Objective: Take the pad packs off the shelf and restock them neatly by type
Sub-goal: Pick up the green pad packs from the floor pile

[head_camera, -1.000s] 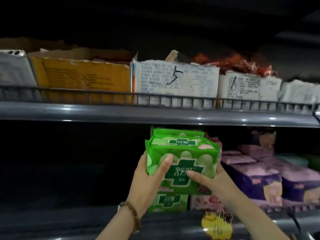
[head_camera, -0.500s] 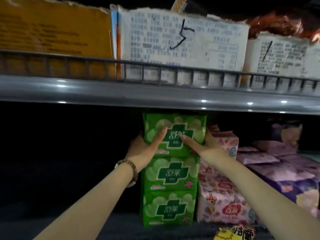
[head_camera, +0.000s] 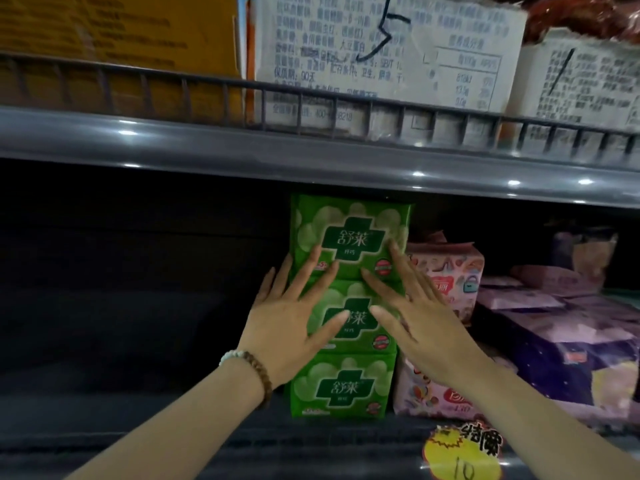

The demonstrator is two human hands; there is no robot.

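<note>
Three green pad packs stand in one stack on the lower shelf: the top green pack (head_camera: 351, 233), the middle green pack (head_camera: 360, 323) and the bottom green pack (head_camera: 341, 386). My left hand (head_camera: 292, 320) lies flat against the stack's left front, fingers spread, holding nothing. My right hand (head_camera: 420, 313) presses flat on the right front, fingertips on the top pack. A pink pad pack (head_camera: 450, 275) stands right beside the stack, above another pink pack (head_camera: 436, 396).
Purple pad packs (head_camera: 561, 341) fill the shelf to the right. The shelf space left of the green stack is dark. Above, a grey shelf edge (head_camera: 242, 154) with a wire rail holds cardboard boxes (head_camera: 381, 50). A yellow price tag (head_camera: 464, 452) hangs on the lower shelf front.
The green pack I carried went onto the stack as its top pack. Both hands let go of it and now lie flat against the stack's front. The camera moved closer.
</note>
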